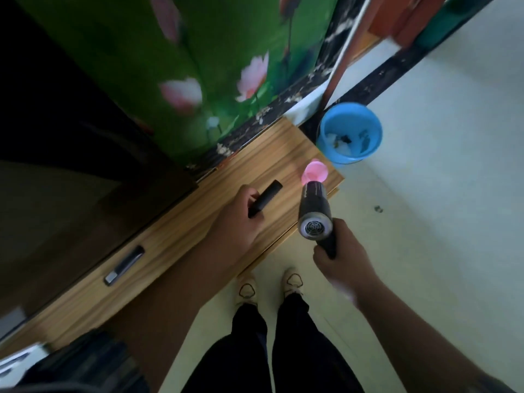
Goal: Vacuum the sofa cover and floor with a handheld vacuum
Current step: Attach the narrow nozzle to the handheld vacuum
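Observation:
My right hand point(341, 259) grips the handle of a black handheld vacuum point(314, 212), whose barrel points away from me over the edge of a wooden cabinet top point(181, 236). Its grey vented rear end faces the camera. My left hand point(241, 219) rests on the cabinet top with its fingers closed on a black nozzle attachment point(266, 197), a slim tube lying slantwise on the wood. The pale floor point(425, 236) stretches to the right. No sofa cover is in view.
A pink cup-like object point(314, 171) sits on the cabinet's far corner just beyond the vacuum's tip. A blue bucket point(350, 133) with scraps stands on the floor past it. A dark screen point(56, 180) fills the left. A green flowered panel point(170, 66) stands behind. My shoes point(269, 287) are below.

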The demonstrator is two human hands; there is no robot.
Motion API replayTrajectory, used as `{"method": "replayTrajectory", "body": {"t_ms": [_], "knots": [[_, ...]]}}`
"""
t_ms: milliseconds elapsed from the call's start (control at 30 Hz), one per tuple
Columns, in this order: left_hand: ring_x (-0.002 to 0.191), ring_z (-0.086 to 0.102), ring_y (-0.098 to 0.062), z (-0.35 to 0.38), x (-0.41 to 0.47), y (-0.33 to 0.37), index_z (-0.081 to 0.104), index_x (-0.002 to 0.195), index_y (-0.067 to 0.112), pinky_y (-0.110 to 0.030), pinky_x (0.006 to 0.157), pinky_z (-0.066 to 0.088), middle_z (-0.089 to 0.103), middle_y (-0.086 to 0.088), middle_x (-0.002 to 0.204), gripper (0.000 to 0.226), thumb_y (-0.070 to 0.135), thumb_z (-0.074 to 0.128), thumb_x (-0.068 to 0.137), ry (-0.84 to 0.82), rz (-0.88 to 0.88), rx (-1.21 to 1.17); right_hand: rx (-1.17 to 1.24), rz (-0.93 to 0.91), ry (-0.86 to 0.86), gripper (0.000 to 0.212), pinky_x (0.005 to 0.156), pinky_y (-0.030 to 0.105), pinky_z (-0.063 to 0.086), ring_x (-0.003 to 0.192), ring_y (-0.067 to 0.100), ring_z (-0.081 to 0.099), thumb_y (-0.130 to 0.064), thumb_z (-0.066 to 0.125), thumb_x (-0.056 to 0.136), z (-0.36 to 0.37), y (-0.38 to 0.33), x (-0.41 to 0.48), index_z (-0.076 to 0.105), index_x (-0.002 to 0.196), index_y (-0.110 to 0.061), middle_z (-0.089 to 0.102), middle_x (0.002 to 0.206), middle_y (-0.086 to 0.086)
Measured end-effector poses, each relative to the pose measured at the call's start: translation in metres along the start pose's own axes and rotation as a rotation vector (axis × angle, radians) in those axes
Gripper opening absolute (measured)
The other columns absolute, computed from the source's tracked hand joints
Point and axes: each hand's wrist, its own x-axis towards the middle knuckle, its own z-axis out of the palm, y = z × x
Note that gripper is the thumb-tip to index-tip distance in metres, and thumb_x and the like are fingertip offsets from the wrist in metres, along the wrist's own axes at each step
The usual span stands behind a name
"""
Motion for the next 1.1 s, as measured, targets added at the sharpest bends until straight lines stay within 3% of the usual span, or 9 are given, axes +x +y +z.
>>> {"method": "replayTrajectory", "body": {"t_ms": [100,233,400,500,600,700,800,967,1100], "knots": [[0.093,0.063,-0.015,-0.025,-0.038,0.047,0.044,0.126,0.025,-0.03,0.075,0.049,0.061,0.004,0.109,0.036,0.02,0.061,0.094,-0.009,0.087,0.009,-0.02,-0.089,0.095,0.034,0.061,0.02,0.036,0.076,-0.003,0.056,-0.021,0.073,0.084,-0.046,-0.028,-0.054,0.048,0.099,-0.039,0.06,0.084,-0.016],[0.083,0.062,-0.014,-0.051,-0.083,0.099,0.048,0.117,0.032,-0.025,0.069,0.045,0.063,0.008,0.094,0.027,0.026,0.06,0.094,0.005,0.255,0.002,0.093,-0.141,0.277,0.044,0.067,0.015,0.042,0.079,-0.011,0.057,-0.022,0.082,0.081,-0.086,-0.051,-0.119,0.051,0.101,-0.045,0.061,0.091,-0.027],[0.088,0.065,-0.007,-0.066,-0.123,0.148,0.056,0.121,0.04,-0.032,0.084,0.053,0.068,0.013,0.099,0.027,0.037,0.058,0.093,0.016,0.426,0.094,0.382,-0.116,0.331,0.014,0.048,0.022,0.048,0.053,0.012,0.059,-0.014,0.07,0.091,-0.121,-0.056,-0.173,0.062,0.101,-0.01,0.07,0.073,0.007],[0.089,0.066,-0.001,-0.068,-0.141,0.176,0.057,0.119,0.041,-0.035,0.087,0.055,0.07,0.015,0.1,0.029,0.04,0.058,0.089,0.013,0.499,0.131,0.437,-0.191,0.364,0.008,0.051,0.023,0.05,0.058,0.015,0.062,-0.013,0.062,0.096,-0.146,-0.052,-0.195,0.063,0.097,-0.006,0.072,0.071,0.011],[0.084,0.064,-0.001,-0.065,-0.158,0.207,0.056,0.11,0.044,-0.034,0.081,0.055,0.068,0.016,0.093,0.021,0.034,0.058,0.092,0.016,0.585,0.213,0.571,-0.274,0.378,0.018,0.052,0.031,0.044,0.059,0.023,0.056,-0.024,0.063,0.096,-0.171,-0.041,-0.211,0.062,0.095,-0.006,0.07,0.072,0.014],[0.075,0.062,0.0,-0.054,-0.179,0.241,0.056,0.111,0.041,-0.027,0.07,0.05,0.066,0.014,0.086,0.02,0.034,0.057,0.092,0.011,0.655,0.273,0.709,-0.381,0.316,0.039,0.051,0.032,0.037,0.062,0.031,0.046,-0.044,0.064,0.082,-0.201,-0.024,-0.228,0.063,0.098,-0.009,0.065,0.073,0.017],[0.066,0.059,0.003,-0.032,-0.206,0.275,0.055,0.109,0.039,-0.016,0.06,0.04,0.064,0.019,0.078,0.021,0.029,0.061,0.092,0.013,0.727,0.271,0.784,-0.437,0.23,0.047,0.05,0.031,0.038,0.069,0.03,0.048,-0.046,0.065,0.084,-0.233,-0.003,-0.246,0.063,0.116,-0.011,0.062,0.078,0.017],[0.061,0.065,-0.018,0.011,-0.254,0.33,0.047,0.103,0.035,-0.039,0.063,0.054,0.069,0.001,0.078,0.027,0.018,0.063,0.09,-0.079,0.812,0.232,0.957,-0.525,0.044,0.065,0.078,0.043,0.051,0.082,0.033,0.061,-0.047,0.078,0.077,-0.285,0.035,-0.281,0.061,0.121,-0.001,0.061,0.089,0.021],[0.061,0.059,-0.017,0.041,-0.281,0.37,0.045,0.108,0.039,-0.04,0.063,0.048,0.066,-0.001,0.079,0.028,0.024,0.062,0.092,-0.081,0.938,0.266,1.167,-0.6,-0.114,0.056,0.065,0.038,0.052,0.066,0.029,0.057,-0.035,0.08,0.08,-0.321,0.063,-0.305,0.06,0.116,0.002,0.057,0.083,0.019]]}}
